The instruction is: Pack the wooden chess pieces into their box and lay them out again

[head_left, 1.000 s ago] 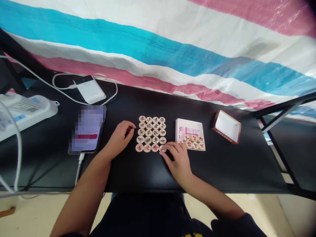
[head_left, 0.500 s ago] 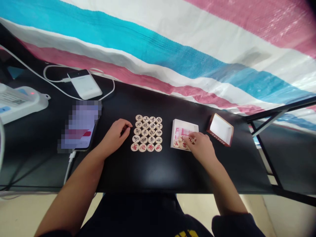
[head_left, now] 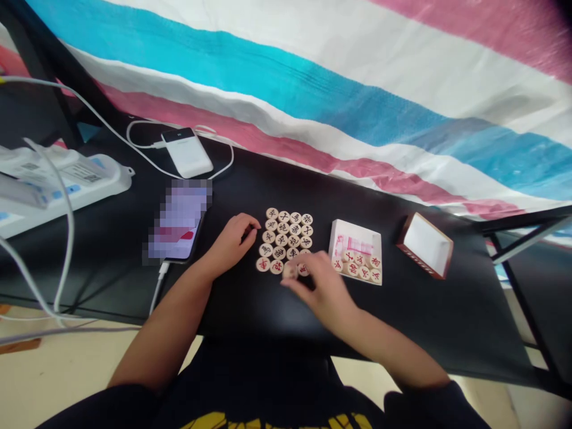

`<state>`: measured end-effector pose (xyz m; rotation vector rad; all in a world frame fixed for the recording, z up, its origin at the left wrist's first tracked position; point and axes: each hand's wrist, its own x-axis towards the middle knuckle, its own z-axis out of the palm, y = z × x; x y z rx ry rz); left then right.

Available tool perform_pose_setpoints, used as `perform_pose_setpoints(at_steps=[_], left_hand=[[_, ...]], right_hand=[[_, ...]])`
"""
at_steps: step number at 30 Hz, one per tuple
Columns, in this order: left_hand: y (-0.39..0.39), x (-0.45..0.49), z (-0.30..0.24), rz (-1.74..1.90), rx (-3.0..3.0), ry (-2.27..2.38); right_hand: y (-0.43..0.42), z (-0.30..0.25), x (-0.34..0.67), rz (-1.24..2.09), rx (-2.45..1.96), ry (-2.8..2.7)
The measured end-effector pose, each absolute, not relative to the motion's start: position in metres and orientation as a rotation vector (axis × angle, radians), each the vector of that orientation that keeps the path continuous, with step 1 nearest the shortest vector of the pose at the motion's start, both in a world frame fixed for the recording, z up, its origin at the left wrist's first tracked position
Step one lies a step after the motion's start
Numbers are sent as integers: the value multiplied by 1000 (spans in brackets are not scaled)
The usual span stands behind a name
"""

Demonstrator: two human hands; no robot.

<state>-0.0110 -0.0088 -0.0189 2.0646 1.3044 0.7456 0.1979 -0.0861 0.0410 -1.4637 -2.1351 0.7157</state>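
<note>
Round wooden chess pieces (head_left: 286, 235) lie in a tight grid on the black table (head_left: 250, 304). My left hand (head_left: 232, 241) rests curled against the grid's left side, fingers closed, nothing seen in it. My right hand (head_left: 319, 283) is at the grid's near right corner, blurred by motion, with a piece (head_left: 290, 271) at its fingertips. To the right, a white box tray (head_left: 357, 238) holds several more pieces with red characters (head_left: 357, 265).
The box lid (head_left: 426, 244) lies right of the tray. A phone (head_left: 179, 220) on a cable lies left of my left hand, a white power bank (head_left: 186, 152) behind it, a power strip (head_left: 58, 182) at far left. A striped cloth hangs behind the table.
My right hand went from the grid to the tray of pieces, then came back left to the grid's near right corner with a piece. The left hand stayed put.
</note>
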Motion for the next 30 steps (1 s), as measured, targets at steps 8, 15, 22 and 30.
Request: perform_pose_setpoints(at_steps=[8,15,22,30], left_hand=[[-11,-11,-15,766,2049,1300],[-10,-11,-16,772,2034,1297],[-11,-10,-15,754,2038,1296],[-11,-11,-16,729,2059,1314]], right_hand=[[-95,9,153,523,-1133,-2464],[-107,3,156,501,-1199,-2428],[-114,7,168,536,-1249,-2238],[-125,-1,170,541,-1316,-2318]])
